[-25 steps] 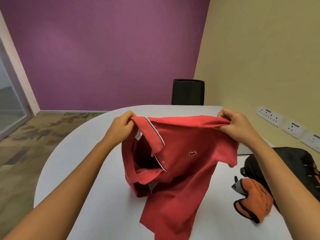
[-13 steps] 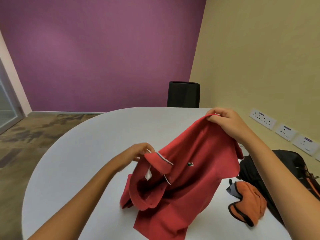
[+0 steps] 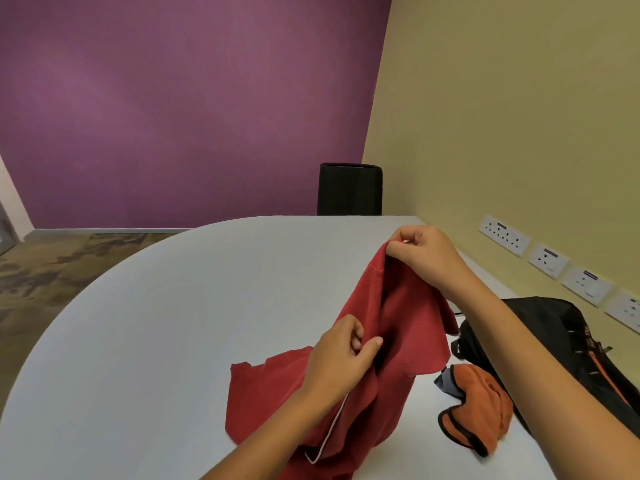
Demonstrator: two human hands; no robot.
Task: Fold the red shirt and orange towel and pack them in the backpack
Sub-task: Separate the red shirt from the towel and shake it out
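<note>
The red shirt [image 3: 405, 327] hangs partly raised over the white table [image 3: 156, 323], its lower part spread on the tabletop. My right hand [image 3: 420, 252] pinches its top edge and holds it up. My left hand [image 3: 341, 358] grips a fold of the shirt lower down, near the middle. The orange towel [image 3: 479, 407], crumpled with a dark trim, lies on the table to the right of the shirt. Beside the towel, at the right edge, lies the black backpack [image 3: 561, 334], partly hidden by my right forearm.
A black chair back [image 3: 349, 188] stands behind the far edge of the table. Wall sockets [image 3: 547, 259] line the yellow wall on the right. The purple wall and patterned carpet lie to the left, beyond the table's curved edge.
My left hand let go of the collar, dropped down and moved right to grip the shirt's middle. My right hand stayed high. The shirt has collapsed from spread out to hanging narrow.
</note>
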